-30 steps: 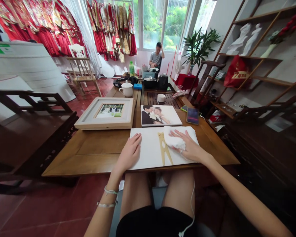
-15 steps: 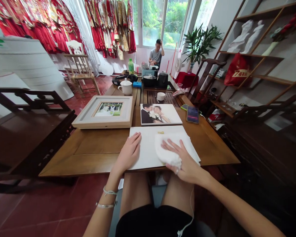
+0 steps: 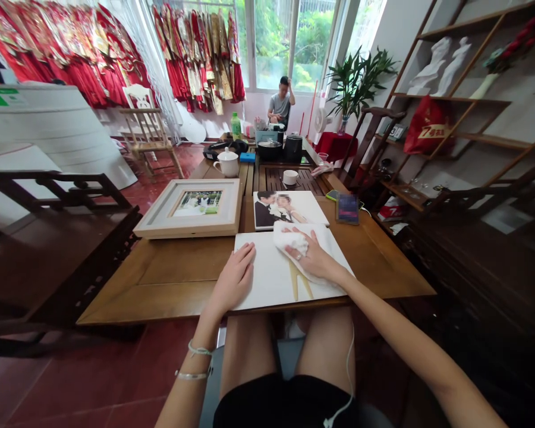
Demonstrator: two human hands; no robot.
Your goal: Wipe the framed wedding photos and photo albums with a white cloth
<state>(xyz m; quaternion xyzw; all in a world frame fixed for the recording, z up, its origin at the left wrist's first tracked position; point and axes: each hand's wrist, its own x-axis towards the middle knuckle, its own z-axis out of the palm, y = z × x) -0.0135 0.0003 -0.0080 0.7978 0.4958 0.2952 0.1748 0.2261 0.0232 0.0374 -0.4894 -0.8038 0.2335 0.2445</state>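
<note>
A flat white panel point(image 3: 266, 282) lies at the near edge of the table. My left hand point(image 3: 236, 274) rests on its left side, palm down with the fingers stretched out. Over the panel's far right part, my right hand point(image 3: 315, 257) grips a white cloth point(image 3: 289, 239) and presses it down. Two tan strips point(image 3: 294, 284) forming a V show on the panel below the cloth; their upper ends are covered. Just beyond lies a photo panel point(image 3: 310, 207) of a couple, its near edge partly hidden by the cloth.
A framed picture point(image 3: 158, 224) lies to the left on the wooden table point(image 3: 169, 267). Phone point(image 3: 348, 208), white cup point(image 3: 290, 177), lidded mug point(image 3: 227, 161) and black pot point(image 3: 270, 148) stand or lie farther back. A person point(image 3: 280, 106) sits beyond the table.
My right hand and the cloth have moved away from me, to the panel's far side, uncovering more of the tan strips. My left hand stays on the panel's left side.
</note>
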